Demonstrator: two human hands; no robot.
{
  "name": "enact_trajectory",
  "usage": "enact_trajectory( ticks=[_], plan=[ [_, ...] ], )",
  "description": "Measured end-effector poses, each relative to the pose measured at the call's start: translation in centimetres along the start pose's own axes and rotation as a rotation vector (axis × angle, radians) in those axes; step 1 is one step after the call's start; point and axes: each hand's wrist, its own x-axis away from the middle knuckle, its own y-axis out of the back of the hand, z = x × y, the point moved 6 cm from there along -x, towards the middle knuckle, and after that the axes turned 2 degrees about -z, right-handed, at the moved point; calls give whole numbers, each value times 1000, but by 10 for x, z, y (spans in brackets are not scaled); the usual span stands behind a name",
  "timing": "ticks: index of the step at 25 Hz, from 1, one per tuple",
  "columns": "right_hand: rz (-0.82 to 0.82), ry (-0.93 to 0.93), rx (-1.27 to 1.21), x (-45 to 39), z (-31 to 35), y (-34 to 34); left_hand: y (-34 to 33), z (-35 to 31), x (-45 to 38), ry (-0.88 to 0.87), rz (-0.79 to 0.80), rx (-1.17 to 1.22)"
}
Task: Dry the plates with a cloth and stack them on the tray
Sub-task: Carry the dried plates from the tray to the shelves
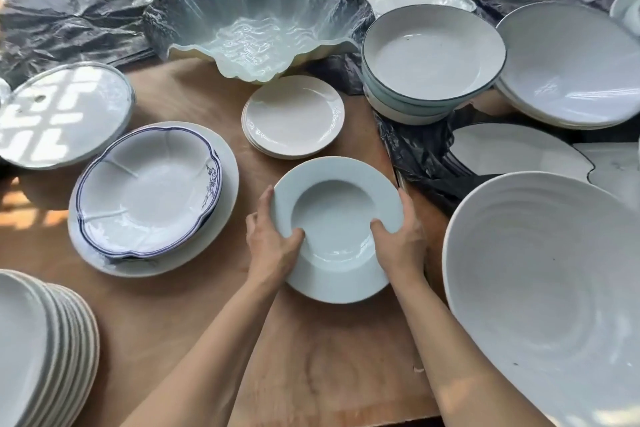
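A pale blue-white deep plate with a wide rim (337,204) is in the middle of the view, over the wooden board (311,357). My left hand (272,239) grips its left rim, thumb on the inner edge of the well. On the opposite rim my right hand (401,236) grips the same way. Whether the plate rests on the board or is lifted I cannot tell. No cloth is in view.
Around the plate: a stack of small white plates (294,116), blue-edged scalloped plates on a large white plate (149,191), a stack of white plates (41,350) at bottom left, a big ribbed white bowl (547,288) at right, dark-rimmed bowls (433,55), a wavy glass bowl (256,21), black plastic sheeting (415,156).
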Motion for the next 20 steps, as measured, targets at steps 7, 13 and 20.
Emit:
enact_trajectory(
  ticks=[7, 13, 20],
  plan=[
    [-62, 57, 29, -11, 0, -2, -12, -1, -10, -15, -37, 4],
    [-81, 39, 107, -12, -2, -6, -8, 3, -12, -47, -35, -124],
    [-99, 190, 208, 9, 32, 2, 6, -21, 6, -165, 14, -311]
  ],
)
